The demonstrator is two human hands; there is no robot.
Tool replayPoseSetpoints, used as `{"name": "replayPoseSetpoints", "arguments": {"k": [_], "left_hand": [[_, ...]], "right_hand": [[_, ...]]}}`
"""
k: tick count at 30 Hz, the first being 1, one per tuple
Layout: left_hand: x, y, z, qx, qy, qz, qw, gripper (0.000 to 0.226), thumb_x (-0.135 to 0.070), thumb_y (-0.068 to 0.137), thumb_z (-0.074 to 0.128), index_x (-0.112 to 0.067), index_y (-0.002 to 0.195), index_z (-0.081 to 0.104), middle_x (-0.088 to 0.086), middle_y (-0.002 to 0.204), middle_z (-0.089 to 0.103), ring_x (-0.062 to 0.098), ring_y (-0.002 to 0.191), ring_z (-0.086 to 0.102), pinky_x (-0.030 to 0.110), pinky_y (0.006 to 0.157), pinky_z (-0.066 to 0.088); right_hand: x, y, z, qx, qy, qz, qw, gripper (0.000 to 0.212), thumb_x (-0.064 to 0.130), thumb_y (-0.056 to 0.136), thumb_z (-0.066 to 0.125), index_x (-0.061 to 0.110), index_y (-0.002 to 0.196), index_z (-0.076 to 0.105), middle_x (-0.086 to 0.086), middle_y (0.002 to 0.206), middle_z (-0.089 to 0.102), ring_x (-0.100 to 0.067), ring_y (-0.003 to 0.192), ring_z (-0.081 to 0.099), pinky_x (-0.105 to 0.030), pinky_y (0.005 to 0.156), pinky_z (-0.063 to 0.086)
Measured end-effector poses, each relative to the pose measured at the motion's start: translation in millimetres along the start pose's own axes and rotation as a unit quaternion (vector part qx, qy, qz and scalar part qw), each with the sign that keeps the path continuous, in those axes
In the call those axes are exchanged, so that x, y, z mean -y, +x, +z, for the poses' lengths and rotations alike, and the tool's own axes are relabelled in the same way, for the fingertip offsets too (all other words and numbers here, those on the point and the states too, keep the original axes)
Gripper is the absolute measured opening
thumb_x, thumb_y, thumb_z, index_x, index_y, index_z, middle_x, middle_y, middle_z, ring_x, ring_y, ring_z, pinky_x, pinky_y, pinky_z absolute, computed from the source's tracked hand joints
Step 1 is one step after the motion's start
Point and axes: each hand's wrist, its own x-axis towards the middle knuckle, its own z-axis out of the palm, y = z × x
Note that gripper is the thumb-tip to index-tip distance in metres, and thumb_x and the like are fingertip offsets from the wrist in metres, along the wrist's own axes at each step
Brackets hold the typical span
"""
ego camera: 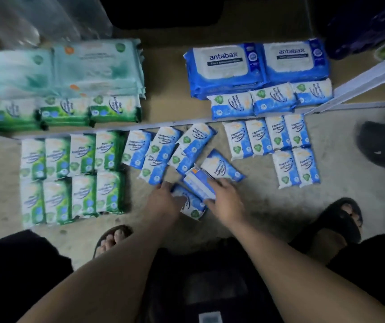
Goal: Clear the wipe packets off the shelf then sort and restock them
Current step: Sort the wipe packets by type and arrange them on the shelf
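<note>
Forearms reach to the floor (268, 213). Left hand (164, 199) rests on a blue packet (192, 207), grip unclear; right hand (226, 201) pinches a face-down packet (198, 181). Risk: a careless sweep would scatter the loose blue heap (163, 148) into the green rows (75, 159).

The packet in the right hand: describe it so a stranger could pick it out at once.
On the floor before the shelf, a loose heap of blue packets lies between the tidy green block and the tidy blue rows. At its near end the right hand grips the orange-cornered packet. Alone there, it shows plain blue with orange, no white lettered front.
</note>
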Motion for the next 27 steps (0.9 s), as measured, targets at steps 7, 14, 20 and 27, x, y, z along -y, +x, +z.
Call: {"name": "replayPoseSetpoints", "arguments": {"k": [7, 14, 20, 27], "left_hand": [[4, -3, 10, -0.015, -0.007, -0.014, 1.000, 0.060, -0.040, 0.079, 0.075, -0.025, 0.133, 0.055, 0.004, 0.124, 0.057, 0.026, 0.110, 0.059, 0.041, 0.092, 0.050], [3, -2, 16, 0.007, -0.007, -0.017, 1.000, 0.056, -0.037, 0.082, 0.076, -0.020, 0.131, 0.056, 0.006, 0.123, 0.058, 0.026, 0.114, 0.056, 0.035, 0.095, 0.047], [-3, -7, 8, 0.076, 0.035, -0.014, 0.996, 0.049, -0.039, 0.083, 0.077, -0.022, 0.123, 0.055, 0.007, 0.125, 0.053, 0.030, 0.114, 0.052, 0.041, 0.093, 0.050], [-14, -28, -36, 0.065, 0.026, 0.020, 0.997, 0.038, -0.031, 0.091, 0.072, -0.018, 0.118, 0.049, 0.012, 0.114, 0.065, 0.027, 0.094, 0.060, 0.038, 0.079, 0.050]], "right_hand": [[22, -2, 16, -0.013, -0.130, 0.008, 0.991, 0.083, 0.050, 0.090, 0.065, 0.008, 0.153, 0.031, -0.012, 0.149, 0.042, -0.031, 0.137, 0.036, -0.040, 0.109, 0.036], [20, 10, 0, 0.005, -0.191, -0.006, 0.982, 0.049, 0.026, 0.093, 0.064, 0.011, 0.136, 0.047, -0.009, 0.125, 0.062, -0.027, 0.112, 0.059, -0.038, 0.091, 0.049], [10, -8, -19, 0.039, -0.015, 0.063, 0.997, 0.052, 0.029, 0.082, 0.076, 0.018, 0.121, 0.043, -0.004, 0.098, 0.061, -0.024, 0.083, 0.062, -0.024, 0.054, 0.039], [1, -36, -22, 0.018, 0.253, 0.113, 0.961, 0.052, 0.025, 0.077, 0.076, 0.031, 0.115, 0.041, 0.001, 0.102, 0.066, -0.015, 0.078, 0.064, -0.026, 0.057, 0.046]]}}
